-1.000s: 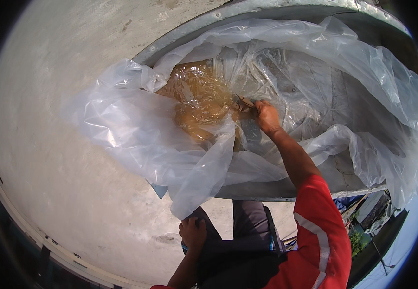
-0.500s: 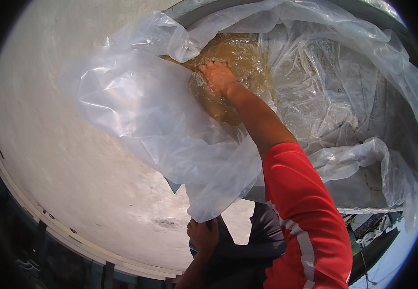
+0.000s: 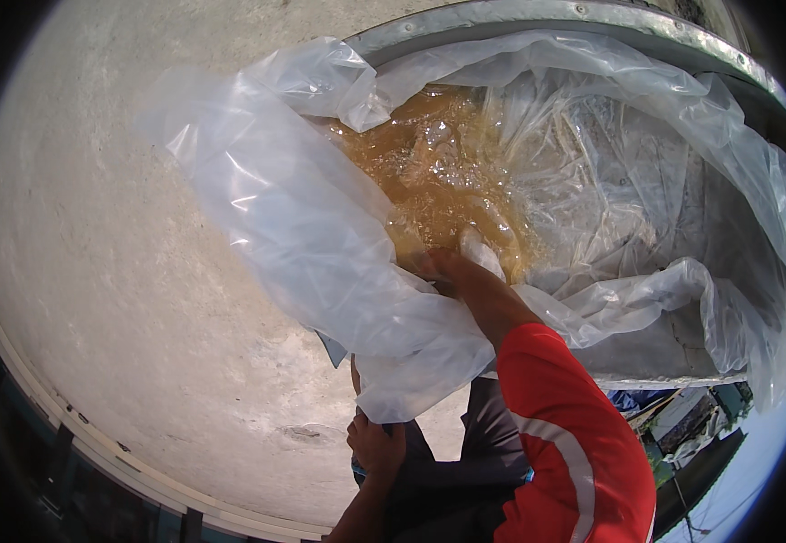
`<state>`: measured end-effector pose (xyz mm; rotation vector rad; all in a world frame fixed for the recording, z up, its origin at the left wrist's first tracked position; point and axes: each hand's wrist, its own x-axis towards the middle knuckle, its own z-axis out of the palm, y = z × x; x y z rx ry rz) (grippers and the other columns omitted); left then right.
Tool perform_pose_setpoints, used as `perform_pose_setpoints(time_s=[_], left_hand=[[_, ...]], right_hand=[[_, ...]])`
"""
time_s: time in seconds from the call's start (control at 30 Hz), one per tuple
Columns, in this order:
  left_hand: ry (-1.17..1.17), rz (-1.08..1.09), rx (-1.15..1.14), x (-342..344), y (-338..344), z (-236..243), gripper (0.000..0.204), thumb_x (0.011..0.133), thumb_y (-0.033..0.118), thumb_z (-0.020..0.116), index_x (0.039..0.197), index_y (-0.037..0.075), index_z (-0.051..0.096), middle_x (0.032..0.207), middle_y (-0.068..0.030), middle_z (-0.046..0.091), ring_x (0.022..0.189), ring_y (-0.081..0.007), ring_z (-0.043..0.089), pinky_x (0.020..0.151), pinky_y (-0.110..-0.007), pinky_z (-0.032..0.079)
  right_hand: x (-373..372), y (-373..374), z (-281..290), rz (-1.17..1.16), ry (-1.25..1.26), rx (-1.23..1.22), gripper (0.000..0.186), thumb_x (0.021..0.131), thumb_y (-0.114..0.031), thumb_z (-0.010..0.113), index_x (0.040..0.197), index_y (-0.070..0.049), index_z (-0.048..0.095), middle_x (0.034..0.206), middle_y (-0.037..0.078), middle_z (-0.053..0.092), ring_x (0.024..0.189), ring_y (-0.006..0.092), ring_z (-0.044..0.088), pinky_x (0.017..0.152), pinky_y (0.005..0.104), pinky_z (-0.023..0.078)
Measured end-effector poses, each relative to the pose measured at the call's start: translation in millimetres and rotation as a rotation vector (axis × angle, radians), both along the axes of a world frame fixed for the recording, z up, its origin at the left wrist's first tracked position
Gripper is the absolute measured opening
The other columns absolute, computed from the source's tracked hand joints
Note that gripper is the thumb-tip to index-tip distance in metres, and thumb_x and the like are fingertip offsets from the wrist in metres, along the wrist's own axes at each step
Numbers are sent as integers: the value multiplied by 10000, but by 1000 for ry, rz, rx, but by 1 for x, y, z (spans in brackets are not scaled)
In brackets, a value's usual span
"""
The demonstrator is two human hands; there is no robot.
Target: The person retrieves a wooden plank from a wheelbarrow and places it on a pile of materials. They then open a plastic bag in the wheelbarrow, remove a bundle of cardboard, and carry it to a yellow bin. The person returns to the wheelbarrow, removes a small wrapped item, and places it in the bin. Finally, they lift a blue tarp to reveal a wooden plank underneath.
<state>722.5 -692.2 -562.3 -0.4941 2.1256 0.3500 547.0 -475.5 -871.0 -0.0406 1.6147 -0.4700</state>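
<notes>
My right hand (image 3: pixel 444 264) dips into murky brown water (image 3: pixel 443 172) at the near side of the pool. Its fingers are hidden by the water and the wrist. The water lies in a clear plastic sheet (image 3: pixel 311 226) that lines a metal-rimmed container. A pale fold or object (image 3: pixel 481 253) shows at the water's edge beside my right hand. Lower down, my left hand (image 3: pixel 376 443) is closed by my knee, just under a hanging corner of the sheet. Whether it grips anything is hidden.
The container's riveted metal rim (image 3: pixel 501 13) curves along the top. Wrinkled plastic (image 3: pixel 601 181) covers its floor to the right of the water. Pale concrete (image 3: pixel 121 244) spreads on the left. Loose clutter (image 3: pixel 682 421) lies at the lower right.
My right hand has drawn back toward me from the middle of the water to its near edge. The water has spread and ripples more. My left hand stays by my knee.
</notes>
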Motion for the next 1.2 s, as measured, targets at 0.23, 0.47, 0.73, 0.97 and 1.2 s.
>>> perform_pose_setpoints(time_s=[0.23, 0.47, 0.73, 0.97, 1.2], left_hand=[[110, 7, 20, 5, -10, -3, 427, 747, 297, 698, 1097, 73, 599, 1004, -170, 550, 965, -389, 520, 801, -505, 431], [115, 26, 11, 12, -14, 0, 284, 729, 283, 703, 912, 94, 597, 968, -141, 550, 960, -368, 517, 803, -498, 411], [185, 21, 41, 11, -24, -9, 239, 702, 250, 708, 859, 120, 582, 930, -115, 542, 933, -351, 518, 780, -474, 404], [180, 24, 35, 12, -25, -3, 235, 731, 277, 700, 852, 115, 579, 948, -119, 540, 951, -350, 513, 792, -481, 403], [196, 26, 80, 2, -33, 17, 263, 773, 322, 672, 911, 109, 605, 1025, -130, 549, 1014, -362, 503, 836, -496, 401]], right_hand=[[-33, 12, 27, -67, 395, 144, 354, 833, -320, 580, 1064, -60, 647, 1028, 191, 649, 960, 291, 637, 847, 377, 501], [-106, 25, 28, -1975, 43, -292, 331, 844, -345, 630, 1056, -92, 607, 989, 80, 644, 893, 249, 618, 782, 401, 510], [-215, -76, 4, -1450, 383, -38, 820, 785, -508, 670, 1329, 36, 386, 1312, 179, 502, 1122, 308, 549, 868, 403, 484], [-199, -108, 62, -1045, 727, -75, 243, 771, -205, 661, 911, -7, 650, 874, 259, 649, 893, 397, 639, 781, 403, 500], [-136, -50, 140, -1457, 600, -294, 84, 830, -23, 645, 911, -27, 664, 792, 32, 658, 688, 99, 584, 632, 269, 484]])
